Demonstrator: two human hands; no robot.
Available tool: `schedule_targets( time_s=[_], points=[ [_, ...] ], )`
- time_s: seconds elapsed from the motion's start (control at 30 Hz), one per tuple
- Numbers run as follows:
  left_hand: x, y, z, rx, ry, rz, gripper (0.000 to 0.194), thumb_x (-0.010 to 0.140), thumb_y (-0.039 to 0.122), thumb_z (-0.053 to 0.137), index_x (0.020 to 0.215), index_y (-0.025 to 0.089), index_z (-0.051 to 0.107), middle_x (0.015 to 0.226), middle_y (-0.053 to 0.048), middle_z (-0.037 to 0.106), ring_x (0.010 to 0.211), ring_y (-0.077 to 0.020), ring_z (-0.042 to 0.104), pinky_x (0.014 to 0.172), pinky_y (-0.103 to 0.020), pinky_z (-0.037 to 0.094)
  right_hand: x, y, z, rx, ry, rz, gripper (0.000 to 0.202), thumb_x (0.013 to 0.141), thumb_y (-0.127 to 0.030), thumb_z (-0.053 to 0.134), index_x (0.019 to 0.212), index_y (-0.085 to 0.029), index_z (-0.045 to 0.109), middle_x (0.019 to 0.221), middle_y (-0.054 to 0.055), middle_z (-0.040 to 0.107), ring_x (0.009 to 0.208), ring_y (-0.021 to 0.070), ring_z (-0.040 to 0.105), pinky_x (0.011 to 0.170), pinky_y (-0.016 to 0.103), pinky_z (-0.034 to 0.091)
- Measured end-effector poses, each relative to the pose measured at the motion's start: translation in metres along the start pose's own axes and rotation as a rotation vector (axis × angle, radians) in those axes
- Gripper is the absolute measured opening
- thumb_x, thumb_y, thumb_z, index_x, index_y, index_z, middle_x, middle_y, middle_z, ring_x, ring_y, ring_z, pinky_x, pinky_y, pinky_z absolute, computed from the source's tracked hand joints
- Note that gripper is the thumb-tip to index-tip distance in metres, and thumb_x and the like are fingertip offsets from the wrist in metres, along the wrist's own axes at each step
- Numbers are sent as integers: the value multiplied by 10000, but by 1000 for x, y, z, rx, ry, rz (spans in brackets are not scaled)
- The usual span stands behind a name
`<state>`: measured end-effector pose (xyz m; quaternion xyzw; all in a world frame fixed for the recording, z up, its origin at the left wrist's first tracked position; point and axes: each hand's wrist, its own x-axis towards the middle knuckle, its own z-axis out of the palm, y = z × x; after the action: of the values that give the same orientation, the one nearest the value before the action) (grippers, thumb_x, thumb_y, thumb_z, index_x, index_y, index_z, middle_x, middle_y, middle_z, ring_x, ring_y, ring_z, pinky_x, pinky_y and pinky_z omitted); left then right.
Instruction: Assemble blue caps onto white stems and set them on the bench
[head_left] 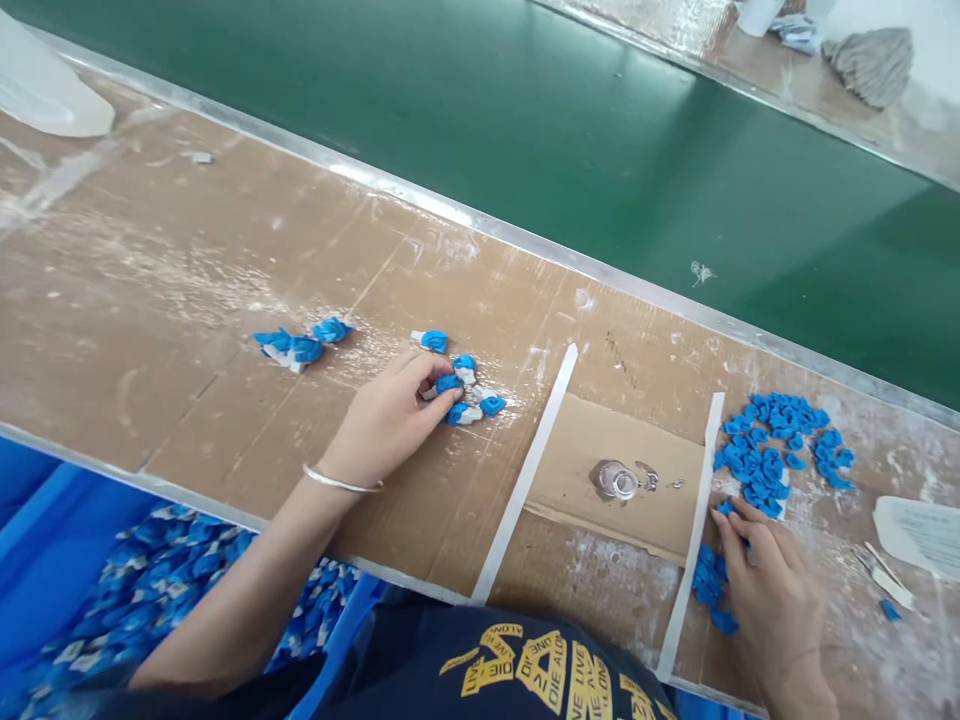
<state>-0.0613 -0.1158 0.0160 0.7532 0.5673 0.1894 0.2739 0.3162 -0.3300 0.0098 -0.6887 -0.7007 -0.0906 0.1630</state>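
My left hand [390,415] is closed, thumb and fingers around a small blue-and-white piece [448,384] low over the cardboard-covered table. Close by lie several like it, among them a blue-and-white piece [432,341] just beyond my fingers. To the left sits a small cluster of blue-and-white pieces [292,348]. On the right, my right hand [776,575] pinches a small curled blue piece [724,507] between thumb and fingers. Beyond that hand is a pile of curled blue pieces [765,455]; more blue pieces [709,580] lie beside its thumb, partly hidden.
Between two white strips, a cardboard sheet [570,440] carries a small clear round container [617,480]. Blue bins of blue-and-white pieces [180,560] stand below the table's near edge. A green belt [450,110] runs behind. A white container [919,535] lies far right.
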Motion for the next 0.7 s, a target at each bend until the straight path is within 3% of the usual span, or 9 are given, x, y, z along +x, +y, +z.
schedule_targets(
  time_s=[0.13,0.2,0.27,0.33,0.37,0.43,0.5,0.57,0.7],
  points=[
    [-21,16,21,-65,177,9,174,906,344,550,994,226,643,981,-66,677,878,-250,647,832,-390,530,6,-12,3,-5,71,107,324,1079,-384,499,856,-167,589,956,117,693,892,262,679,796,360,527],
    [-30,23,26,-120,326,-29,146,902,325,596,993,231,660,987,-61,687,892,-240,655,859,-394,541,8,-16,4,-41,90,137,345,1077,-397,493,841,-165,589,953,127,697,864,259,681,763,350,523],
    [-39,30,28,-272,486,-113,165,858,309,674,1003,230,672,976,-51,702,878,-230,670,848,-389,562,7,-17,6,-51,93,204,389,1075,-446,464,840,-164,595,976,143,700,856,269,681,741,359,521],
    [-47,40,28,-580,527,-222,242,792,303,759,1011,231,684,934,-31,720,791,-206,688,777,-360,592,5,-20,8,-16,73,326,437,1058,-527,453,903,-154,619,983,153,698,846,287,678,731,386,517],
    [-51,46,27,-773,472,-280,273,763,306,795,1004,230,693,905,-21,729,742,-192,692,739,-342,601,4,-21,8,30,69,395,445,1038,-557,481,977,-142,630,991,157,696,847,296,676,736,402,516],
    [-58,59,27,-1128,249,-395,302,718,331,856,965,223,719,846,-15,745,679,-176,693,692,-316,606,5,-28,8,171,103,503,466,989,-546,594,1185,-124,599,1039,162,689,878,304,668,759,423,519],
    [-63,72,30,-1362,1,-497,325,675,354,903,918,209,742,794,-26,757,667,-179,700,682,-302,599,10,-39,7,367,149,476,523,960,-422,689,1361,-144,500,1116,155,675,946,288,658,805,425,527],
    [-68,83,36,-1473,-162,-569,347,641,361,932,891,193,760,768,-45,765,683,-180,706,688,-277,580,21,-53,4,538,123,296,572,968,-265,689,1461,-194,407,1163,128,667,1014,263,644,868,428,529],
    [-73,94,50,-1559,-327,-632,343,676,371,916,925,178,781,829,-71,780,732,-143,686,720,-219,531,51,-76,1,618,-30,-62,622,1013,-126,582,1548,-235,284,1151,95,678,1026,232,634,888,407,556]
  ],
)
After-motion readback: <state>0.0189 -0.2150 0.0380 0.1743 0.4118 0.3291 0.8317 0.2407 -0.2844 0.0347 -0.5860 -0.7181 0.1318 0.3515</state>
